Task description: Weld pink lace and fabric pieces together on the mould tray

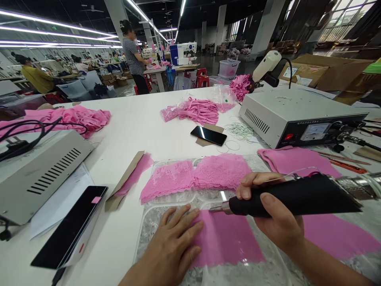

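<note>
My left hand (174,242) lies open, fingers spread, over the left edge of a thin pink fabric piece (232,238). My right hand (279,222) is closed round a black corded hand tool (303,194). Its narrow metal tip points left and sits at the fabric's upper edge, near my left fingertips; whether it touches cannot be told. The fabric lies on a clear plastic sheet with rounded outlines (149,222). Just beyond lie two stacks of pink lace pieces, a left stack (168,178) and a right stack (223,171). Another pink piece (336,238) lies under my right forearm.
A grey box with a meter (315,131) stands at right, another grey box (44,171) at left. Around the white table (133,131) lie a phone (208,135), a black tablet-like slab (71,226), pink straps (199,111) and pink fabric (89,117). Co-workers are farther back.
</note>
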The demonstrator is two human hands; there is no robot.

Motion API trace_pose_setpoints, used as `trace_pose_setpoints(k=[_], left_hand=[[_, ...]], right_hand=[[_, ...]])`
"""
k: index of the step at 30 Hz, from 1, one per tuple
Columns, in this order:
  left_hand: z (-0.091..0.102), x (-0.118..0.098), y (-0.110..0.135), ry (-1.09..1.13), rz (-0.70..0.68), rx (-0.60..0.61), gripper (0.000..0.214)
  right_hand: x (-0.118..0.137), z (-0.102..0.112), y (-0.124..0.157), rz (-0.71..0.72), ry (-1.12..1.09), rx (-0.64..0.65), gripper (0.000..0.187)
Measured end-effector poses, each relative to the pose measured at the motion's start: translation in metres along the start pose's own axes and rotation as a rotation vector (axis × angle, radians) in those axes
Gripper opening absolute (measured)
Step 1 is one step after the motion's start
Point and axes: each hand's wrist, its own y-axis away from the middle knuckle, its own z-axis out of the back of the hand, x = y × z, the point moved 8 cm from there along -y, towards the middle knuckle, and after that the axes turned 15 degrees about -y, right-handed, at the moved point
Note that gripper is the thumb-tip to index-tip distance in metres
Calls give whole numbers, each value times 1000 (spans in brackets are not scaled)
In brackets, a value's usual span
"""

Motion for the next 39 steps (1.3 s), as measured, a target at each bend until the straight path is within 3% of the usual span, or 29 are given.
trace_pose_setpoints(k=[7, 16, 30, 39], left_hand=[[-1, -1, 1, -36, -25, -5, 38], [0, -1, 2, -44, -19, -5, 40], [5, -3, 0, -154, -54, -55, 39], [-7, 2, 9, -160, -52, -131, 42]], right_hand=[[0, -4, 3, -12, 40, 82, 3], [16, 18, -8, -1, -59, -55, 5], [15, 18, -6, 3, -26, -3, 4], [30, 29, -11, 53, 5, -101, 5]])
